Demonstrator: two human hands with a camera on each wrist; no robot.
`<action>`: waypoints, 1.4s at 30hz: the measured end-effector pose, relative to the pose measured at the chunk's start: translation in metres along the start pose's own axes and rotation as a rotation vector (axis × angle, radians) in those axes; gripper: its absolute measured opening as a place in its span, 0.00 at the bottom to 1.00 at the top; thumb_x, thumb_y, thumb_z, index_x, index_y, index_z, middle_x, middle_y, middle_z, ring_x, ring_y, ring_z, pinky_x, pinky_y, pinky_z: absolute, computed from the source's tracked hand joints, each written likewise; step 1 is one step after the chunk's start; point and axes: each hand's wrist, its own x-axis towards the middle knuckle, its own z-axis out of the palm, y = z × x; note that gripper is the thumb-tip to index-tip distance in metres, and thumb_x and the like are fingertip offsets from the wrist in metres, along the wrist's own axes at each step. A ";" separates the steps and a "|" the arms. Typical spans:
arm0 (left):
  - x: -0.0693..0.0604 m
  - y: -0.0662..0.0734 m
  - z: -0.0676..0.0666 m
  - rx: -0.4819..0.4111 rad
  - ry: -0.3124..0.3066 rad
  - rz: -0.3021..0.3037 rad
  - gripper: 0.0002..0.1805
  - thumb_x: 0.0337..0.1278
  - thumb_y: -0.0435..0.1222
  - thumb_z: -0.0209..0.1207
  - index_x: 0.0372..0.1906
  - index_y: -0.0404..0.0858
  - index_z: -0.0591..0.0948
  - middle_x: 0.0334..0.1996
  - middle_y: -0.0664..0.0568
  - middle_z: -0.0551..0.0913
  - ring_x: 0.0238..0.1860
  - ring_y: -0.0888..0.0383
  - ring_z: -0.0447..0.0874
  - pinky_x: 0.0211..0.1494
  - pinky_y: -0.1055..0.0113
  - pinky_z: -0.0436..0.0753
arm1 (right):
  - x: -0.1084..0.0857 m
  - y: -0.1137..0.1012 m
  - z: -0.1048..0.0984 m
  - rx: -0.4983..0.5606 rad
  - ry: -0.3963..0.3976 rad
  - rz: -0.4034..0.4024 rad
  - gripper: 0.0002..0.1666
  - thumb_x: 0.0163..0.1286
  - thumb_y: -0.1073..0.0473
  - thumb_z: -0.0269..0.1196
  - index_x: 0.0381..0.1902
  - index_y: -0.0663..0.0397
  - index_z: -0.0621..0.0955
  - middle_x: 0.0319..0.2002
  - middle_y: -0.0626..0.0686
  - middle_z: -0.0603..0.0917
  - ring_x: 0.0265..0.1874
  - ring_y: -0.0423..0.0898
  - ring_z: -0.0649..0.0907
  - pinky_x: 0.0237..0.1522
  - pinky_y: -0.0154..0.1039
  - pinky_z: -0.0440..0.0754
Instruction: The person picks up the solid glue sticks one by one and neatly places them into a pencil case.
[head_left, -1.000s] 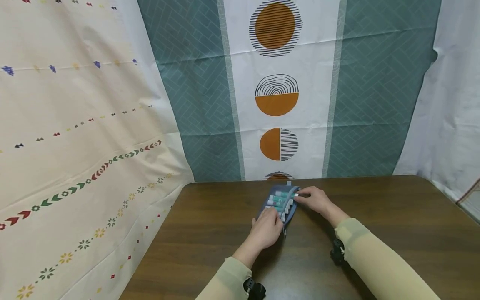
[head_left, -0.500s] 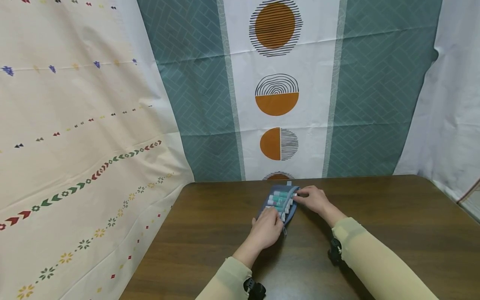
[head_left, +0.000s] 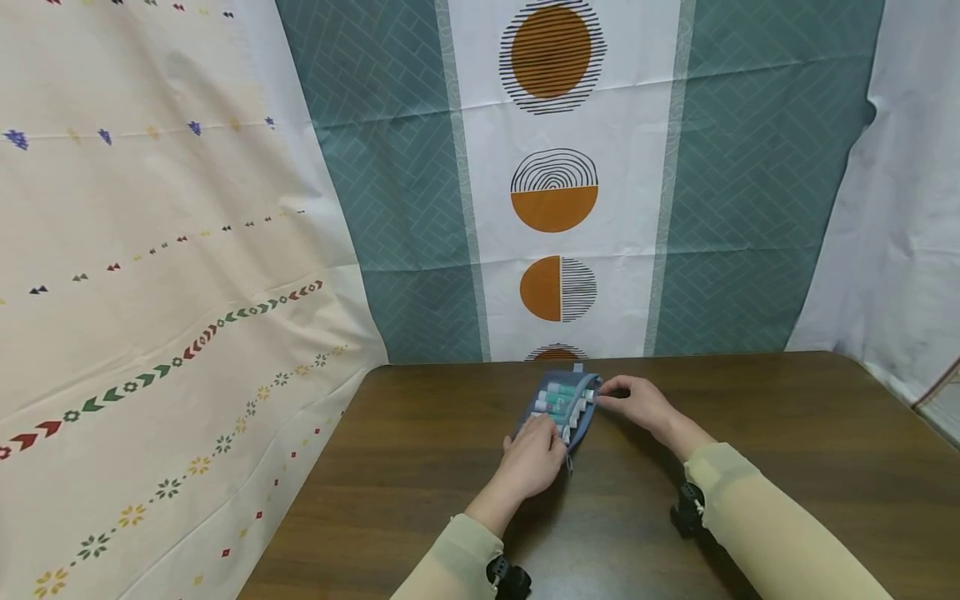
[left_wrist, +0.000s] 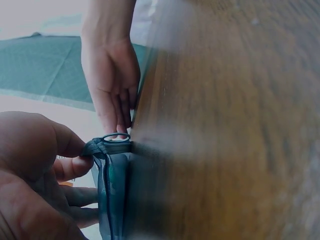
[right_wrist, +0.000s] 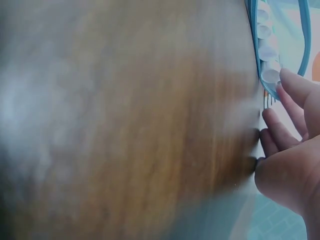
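Observation:
A blue zip pouch (head_left: 534, 398) of see-through mesh lies near the table's far edge, its zipped side unfastened and facing right. Inside are several green-and-white tubes (head_left: 557, 398), lined up with their white ends (right_wrist: 270, 74) at the opening. My left hand (head_left: 534, 457) pinches the pouch's near corner between thumb and index finger, beside the zip's ring pull (left_wrist: 116, 137). At the opening's far end is my right hand (head_left: 637, 402), fingers fairly straight, thumb and index fingertips close to the edge and the last white end. Whether they touch it I cannot tell.
The brown wooden table (head_left: 420, 500) extends all around the pouch. A green-and-white patterned cloth (head_left: 405, 317) hangs behind its far edge, and a cream printed cloth (head_left: 187, 333) hangs along the left side.
My right hand has drawn slightly right, away from the tube end it was touching, and that white end now shows at the opening. My left hand and the pouch have hardly moved.

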 end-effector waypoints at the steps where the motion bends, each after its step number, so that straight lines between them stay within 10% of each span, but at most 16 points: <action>1: 0.000 0.000 0.000 0.000 0.001 0.000 0.10 0.79 0.34 0.57 0.35 0.44 0.74 0.41 0.54 0.80 0.82 0.35 0.66 0.71 0.15 0.60 | -0.001 0.000 -0.001 -0.001 -0.004 0.005 0.19 0.78 0.52 0.72 0.57 0.59 0.88 0.64 0.65 0.84 0.66 0.65 0.79 0.70 0.66 0.74; 26: -0.002 0.004 -0.004 -0.018 -0.023 -0.006 0.10 0.79 0.35 0.58 0.35 0.45 0.73 0.37 0.58 0.76 0.83 0.37 0.65 0.72 0.15 0.58 | -0.003 -0.004 -0.002 -0.137 -0.077 -0.148 0.19 0.79 0.60 0.70 0.61 0.65 0.88 0.69 0.72 0.79 0.72 0.73 0.74 0.71 0.71 0.71; 33: -0.003 0.007 -0.004 0.027 -0.030 0.014 0.09 0.80 0.38 0.60 0.37 0.47 0.76 0.36 0.60 0.74 0.54 0.54 0.76 0.67 0.26 0.70 | -0.017 -0.010 -0.010 -0.263 -0.033 -0.192 0.20 0.81 0.59 0.68 0.63 0.67 0.86 0.65 0.71 0.82 0.69 0.71 0.78 0.69 0.69 0.75; 42: -0.015 0.015 0.002 0.119 -0.065 0.043 0.06 0.80 0.42 0.62 0.50 0.47 0.86 0.56 0.56 0.83 0.61 0.56 0.78 0.60 0.37 0.77 | -0.043 -0.025 -0.015 -0.351 -0.059 -0.202 0.26 0.82 0.54 0.67 0.70 0.63 0.82 0.69 0.69 0.81 0.71 0.69 0.78 0.70 0.69 0.75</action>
